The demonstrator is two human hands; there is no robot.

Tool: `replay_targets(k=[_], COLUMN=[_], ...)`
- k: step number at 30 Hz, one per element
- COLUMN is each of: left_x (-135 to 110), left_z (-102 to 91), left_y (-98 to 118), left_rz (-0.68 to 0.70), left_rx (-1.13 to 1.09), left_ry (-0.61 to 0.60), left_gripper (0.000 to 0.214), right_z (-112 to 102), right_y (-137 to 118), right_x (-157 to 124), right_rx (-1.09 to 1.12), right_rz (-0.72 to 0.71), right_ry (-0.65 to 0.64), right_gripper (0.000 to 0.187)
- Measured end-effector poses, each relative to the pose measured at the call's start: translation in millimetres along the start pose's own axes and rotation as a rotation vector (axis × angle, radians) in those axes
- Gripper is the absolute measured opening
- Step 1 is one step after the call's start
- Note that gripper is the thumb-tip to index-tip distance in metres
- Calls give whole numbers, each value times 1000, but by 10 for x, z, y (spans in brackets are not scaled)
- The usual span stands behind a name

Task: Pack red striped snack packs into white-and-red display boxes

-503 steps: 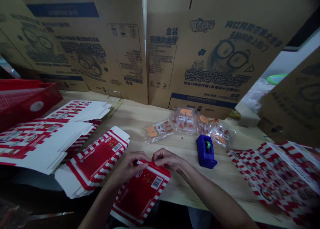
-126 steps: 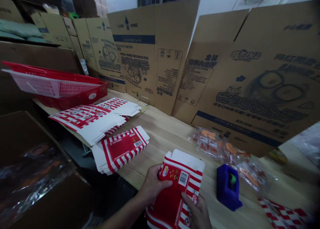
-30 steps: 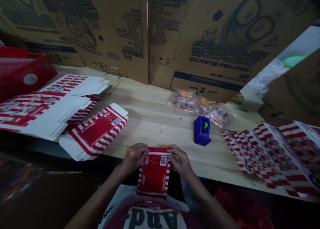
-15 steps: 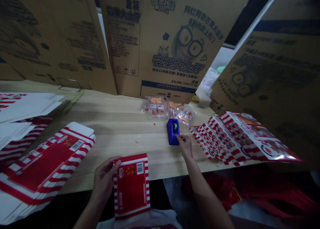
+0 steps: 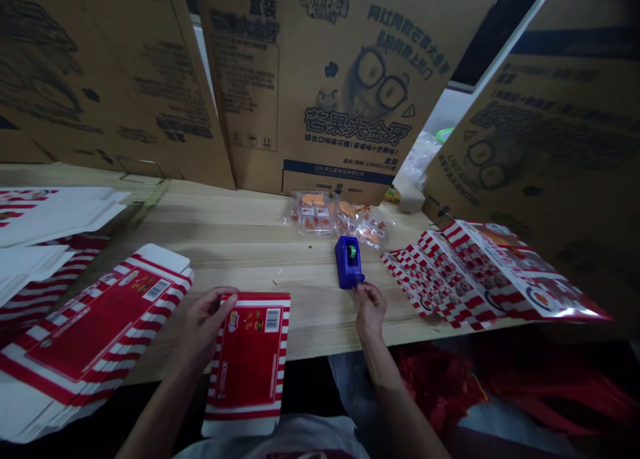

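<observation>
Reaching out over the wooden table (image 5: 240,229), the left hand (image 5: 200,329) stands wide open, its fingertips (image 5: 230,295) at the far left corner of a folded red-and-white striped carton (image 5: 249,359), which lies flat and juts past the table's near edge. The right hand (image 5: 370,310) is drawn into a narrow pinch, fingers (image 5: 361,291) touching the near end of a blue tape dispenser (image 5: 349,262) (whether they actually grip it, I can't tell). Left of the carton sits a stack of flattened striped cartons (image 5: 95,332). Clear bags of orange sweets (image 5: 320,213) lie far off, just beyond the dispenser. Checked red-and-white printed sheets (image 5: 480,275) spread to the right, below upright cardboard boxes (image 5: 320,92).
</observation>
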State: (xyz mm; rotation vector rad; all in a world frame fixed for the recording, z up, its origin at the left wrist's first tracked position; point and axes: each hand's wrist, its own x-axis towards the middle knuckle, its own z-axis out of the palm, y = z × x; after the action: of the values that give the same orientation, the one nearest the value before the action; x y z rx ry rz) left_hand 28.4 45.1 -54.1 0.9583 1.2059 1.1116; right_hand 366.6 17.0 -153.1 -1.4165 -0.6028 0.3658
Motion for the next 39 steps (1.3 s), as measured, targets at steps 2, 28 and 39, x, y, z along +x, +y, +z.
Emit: replay_targets(k=[2,28,39], left_x=[-15,-76,-157], left_z=[56,312,-266], left_y=[77,86,-28], left_rz=[6,155,196], left_rx=[72,206,105], left_ry=[-102,-320,322], left_gripper=[36,21,29], right_z=[-20,1154,1783], right_y=[29,-1378,-1166], right_x=[-23,-152,336], right_rx=[-38,-514,-594], right_rz=[-8,104,-31], right_ry=[8,-1752,-1328], right_gripper=[31,46,16])
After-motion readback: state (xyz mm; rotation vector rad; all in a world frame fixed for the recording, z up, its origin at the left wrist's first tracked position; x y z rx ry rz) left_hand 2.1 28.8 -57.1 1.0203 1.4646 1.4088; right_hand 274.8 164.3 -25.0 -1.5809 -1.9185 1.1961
